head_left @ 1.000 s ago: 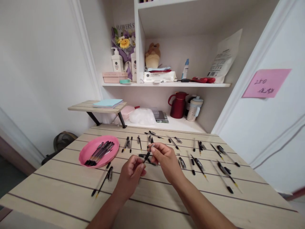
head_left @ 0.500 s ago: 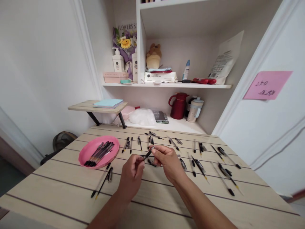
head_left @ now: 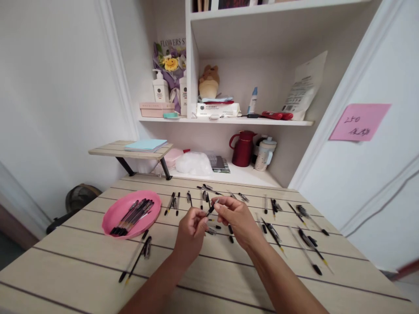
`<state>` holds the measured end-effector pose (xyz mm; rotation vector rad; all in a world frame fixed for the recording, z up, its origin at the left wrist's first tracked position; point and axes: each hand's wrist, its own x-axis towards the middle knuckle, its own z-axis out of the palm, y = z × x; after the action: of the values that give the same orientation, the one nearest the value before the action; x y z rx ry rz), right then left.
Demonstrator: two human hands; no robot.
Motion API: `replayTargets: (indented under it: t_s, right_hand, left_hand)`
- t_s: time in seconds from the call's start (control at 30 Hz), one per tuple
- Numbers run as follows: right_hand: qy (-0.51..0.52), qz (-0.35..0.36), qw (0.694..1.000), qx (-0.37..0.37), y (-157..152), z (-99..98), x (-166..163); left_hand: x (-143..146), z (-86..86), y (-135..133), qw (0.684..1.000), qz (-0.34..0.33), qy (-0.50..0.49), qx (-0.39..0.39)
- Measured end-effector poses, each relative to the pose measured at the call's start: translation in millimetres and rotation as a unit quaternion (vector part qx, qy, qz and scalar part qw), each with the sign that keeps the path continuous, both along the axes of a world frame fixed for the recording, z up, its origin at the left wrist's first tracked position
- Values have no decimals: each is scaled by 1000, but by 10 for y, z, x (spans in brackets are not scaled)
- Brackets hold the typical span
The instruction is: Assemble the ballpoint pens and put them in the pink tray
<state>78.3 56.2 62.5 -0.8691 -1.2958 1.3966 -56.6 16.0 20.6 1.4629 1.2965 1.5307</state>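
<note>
Readable writing is sparse: the wrapping of the flower bouquet [head_left: 170, 59] on the upper shelf shows "FLOWERS S", cut off by the shelf wall, and the pink sticky note [head_left: 359, 121] on the right wall carries a handwritten "250" above two characters too loose to read. The white pump bottle [head_left: 160, 90] and the flat white pack [head_left: 217, 109] on the same shelf bear dark print too small to make out. Over the middle of the wooden table [head_left: 81, 266], both hands meet on one pen part [head_left: 211, 208], a short dark piece with a pale upper end. Its long axis runs on a slant, the lower end toward the left hand [head_left: 190, 230] and the upper end pointing up, away and to the right, toward the right hand [head_left: 238, 218]. The left hand's fingers are curled in narrow, thumb and forefinger pinching the lower end; the right hand's thumb and forefinger are closed on the upper end, its other fingers loosely bent. The piece is held just above the tabletop, over a few small dark bits lying there. To the left, a pink plate [head_left: 113, 218] holds a bundle of assembled black pens [head_left: 132, 212], all lying on one slant. More loose pens and parts [head_left: 306, 240] are scattered across the table to the right.
</note>
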Motion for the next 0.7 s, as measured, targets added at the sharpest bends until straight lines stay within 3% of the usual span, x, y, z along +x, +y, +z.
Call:
replayTargets:
  t_s: [0.13,0.47,0.7]
  right_hand:
    - [-9,36,999,2,24,24,51]
    - [-20,-15,1000,2,94,-105,-25]
    - [-4,55,998,-7,105,-164,-32]
  left_hand:
    - [7,-63,12,999,-3,-52,-15]
    - [-41,-145,28,999,-25,-41,-25]
    - [-83,-151,29,999,-16,-46,-19]
